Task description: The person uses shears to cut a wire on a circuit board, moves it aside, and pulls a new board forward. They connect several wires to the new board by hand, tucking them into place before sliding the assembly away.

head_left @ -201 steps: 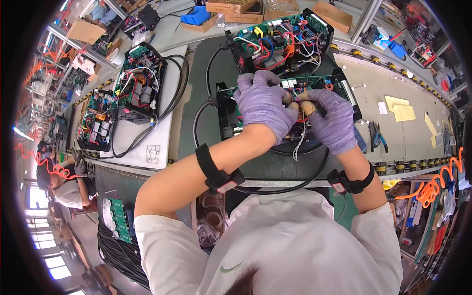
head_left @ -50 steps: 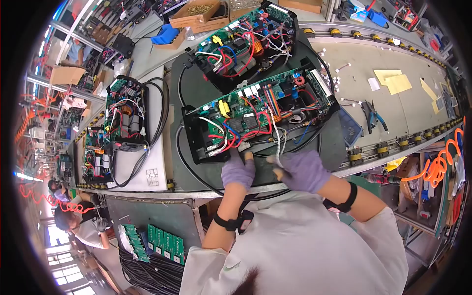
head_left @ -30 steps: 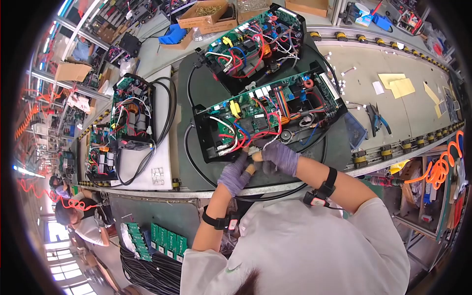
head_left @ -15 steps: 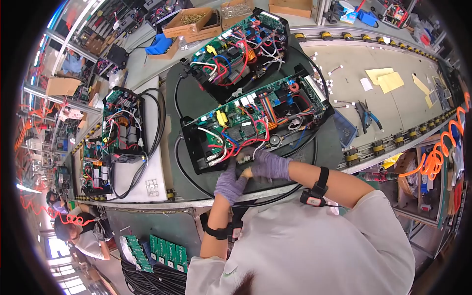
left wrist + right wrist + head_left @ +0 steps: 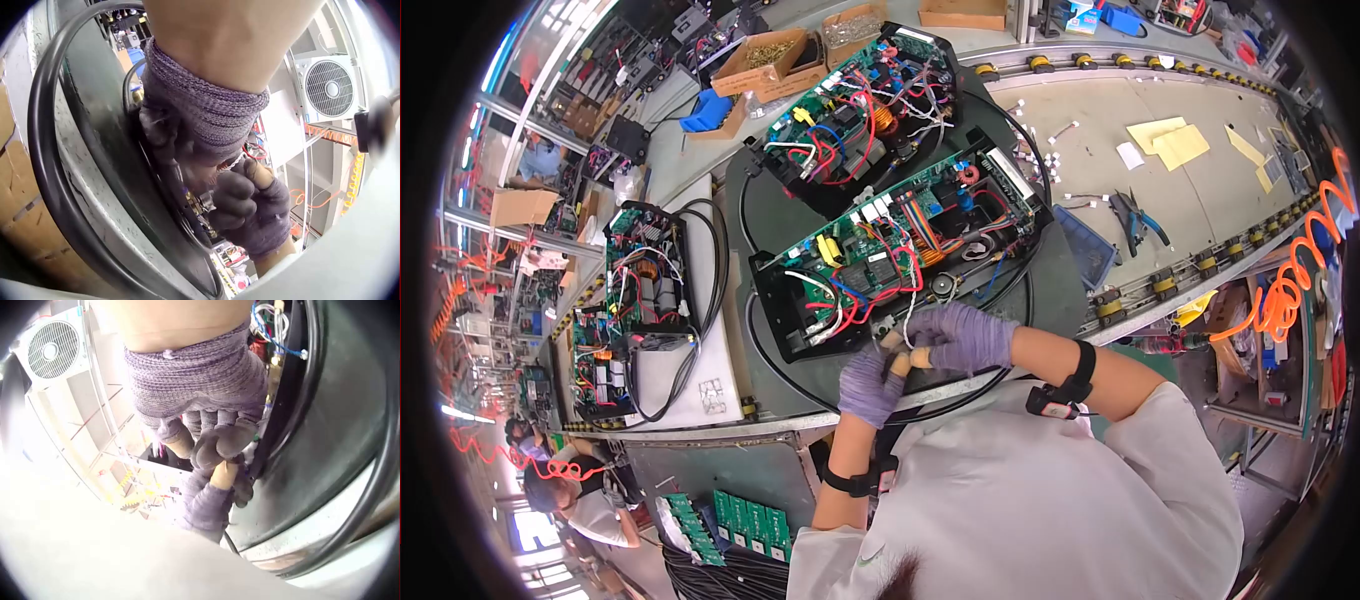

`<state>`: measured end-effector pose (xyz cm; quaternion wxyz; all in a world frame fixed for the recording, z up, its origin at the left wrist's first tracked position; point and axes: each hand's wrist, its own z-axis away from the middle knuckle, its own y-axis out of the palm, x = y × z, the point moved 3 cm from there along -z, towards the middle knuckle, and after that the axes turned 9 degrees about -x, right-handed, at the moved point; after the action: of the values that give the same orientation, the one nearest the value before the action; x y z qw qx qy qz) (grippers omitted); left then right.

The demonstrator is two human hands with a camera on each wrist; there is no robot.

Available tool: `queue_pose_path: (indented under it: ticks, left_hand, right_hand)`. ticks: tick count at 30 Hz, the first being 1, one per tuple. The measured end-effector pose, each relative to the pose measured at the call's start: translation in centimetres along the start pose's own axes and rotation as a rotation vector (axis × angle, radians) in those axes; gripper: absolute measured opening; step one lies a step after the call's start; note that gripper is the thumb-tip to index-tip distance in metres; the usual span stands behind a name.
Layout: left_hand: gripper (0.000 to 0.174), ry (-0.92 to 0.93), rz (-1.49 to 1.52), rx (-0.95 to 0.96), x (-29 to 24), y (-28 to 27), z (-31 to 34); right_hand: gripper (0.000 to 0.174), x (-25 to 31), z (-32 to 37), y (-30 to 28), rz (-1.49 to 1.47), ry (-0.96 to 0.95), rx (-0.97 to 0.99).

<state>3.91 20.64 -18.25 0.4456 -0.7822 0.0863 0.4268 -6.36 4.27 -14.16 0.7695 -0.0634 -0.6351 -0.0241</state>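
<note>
left hand [image 5: 868, 372]: gloved, lower centre of the head view. Its fingers are curled and its bare fingertips press against those of the right hand [image 5: 960, 338]. I cannot tell whether it grips anything.
right hand: gloved, fingers curled. I read it as pinching the lower end of the twisted white wire [image 5: 910, 312].
twisted white wire: runs from the circuit board [image 5: 880, 250] down over the near edge of the black case [image 5: 775, 310] to the fingertips.
wrist views: both show the two hands knuckle to knuckle at the case rim.
black cable [image 5: 765, 350]: loops round the case and passes just below the hands in the frame.
second board [image 5: 855, 105]: an open unit just behind, upper centre.
pliers [image 5: 1138, 215]: on the table [image 5: 1090, 130], right of the case and well apart from the hands.
yellow sheets [image 5: 1165, 140]: upper right, on the table.
</note>
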Motion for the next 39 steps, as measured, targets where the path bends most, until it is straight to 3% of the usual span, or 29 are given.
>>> queue_pose_path:
  ticks: [2, 5, 7, 8, 9, 10, 11, 13, 14, 17, 18, 20, 23, 27, 28, 31, 32, 35, 39]
  left_hand:
    - [0.021, 0.089, -0.079, 0.006, -1.7, -0.7, 0.0]
    - [0.017, 0.199, -0.132, 0.192, -1.9, -3.1, 1.0]
    - [0.017, 0.215, -0.129, 0.217, -3.0, -4.0, 1.2]
    - [0.019, 0.207, -0.102, 0.211, -2.7, -4.5, 1.8]
    - [0.022, 0.2, -0.076, 0.202, -2.3, -4.8, 2.5]
    - [0.029, 0.197, 0.113, 0.04, -1.3, -4.9, 3.5]
    - [0.029, 0.035, 0.238, -0.054, -0.1, -4.8, 4.4]
    - [0.032, -0.283, 0.489, -0.236, 1.3, -4.5, 5.6]
    - [0.037, -0.358, 0.58, -0.28, 1.8, -4.4, 5.7]
    - [0.038, -0.462, 0.836, -0.31, 3.9, -4.0, 5.4]
    - [0.033, -0.454, 0.928, -0.279, 4.0, -4.1, 5.3]
    - [0.03, -0.387, 0.825, -0.431, 4.3, -3.8, 5.7]
    - [0.03, -0.335, 0.808, -0.565, 4.9, -3.5, 5.3]
    - [0.032, -0.403, 0.84, -0.569, 6.7, -3.1, 3.5]
    - [0.044, -0.418, 0.821, -0.612, 6.1, -3.0, 2.8]
    - [0.058, -0.26, 0.825, -0.707, 3.2, -3.1, 0.2]
    - [0.067, -0.247, 0.869, -0.665, 3.5, -3.2, 0.0]
    - [0.07, -0.307, 0.934, -0.447, 5.9, -3.7, 1.0]
    - [0.072, -0.309, 0.926, -0.385, 6.2, -2.4, -0.4]
  right_hand:
    - [0.039, 0.1, 1.0, -1.2, 0.114, -0.001, 0.007]
    - [0.04, 1.7, 3.2, -2.6, 0.339, -0.016, -0.012]
    - [0.041, 1.3, 4.6, -3.6, 0.47, 0.023, -0.015]
    - [0.04, 0.8, 5.3, -4.2, 0.518, 0.075, -0.124]
    - [0.04, 0.6, 5.7, -5.0, 0.606, -0.025, -0.343]
    - [0.04, 0.3, 6.2, -5.8, 0.688, -0.128, -0.563]
    - [0.04, 0.1, 6.7, -6.4, 0.763, -0.231, -0.784]
    - [0.035, -0.8, 6.5, -7.1, 1.011, -0.077, -0.703]
    - [0.033, -1.2, 6.5, -7.4, 1.136, 0.002, -0.662]
    - [0.025, -2.0, 6.3, -7.7, 1.185, -0.117, -0.68]
    - [0.024, -1.6, 6.5, -7.9, 1.106, -0.151, -0.671]
    - [0.024, -0.5, 7.1, -8.3, 0.943, -0.215, -0.651]
    - [0.025, -1.3, 8.5, -9.9, 0.407, -0.525, -0.967]
    - [0.022, -4.7, 8.5, -12.1, 0.338, -0.277, -1.299]
    - [0.027, -5.0, 8.4, -12.1, 0.363, -0.299, -1.262]
    - [0.038, -3.7, 8.3, -12.0, 0.334, -0.372, -1.217]
    - [0.051, -2.7, 8.5, -12.1, 0.401, -0.281, -1.16]
    - [0.058, 0.5, 7.7, -11.8, 0.625, -0.542, -1.147]
    - [0.062, 0.0, 6.1, -11.1, 0.451, -0.24, -1.06]
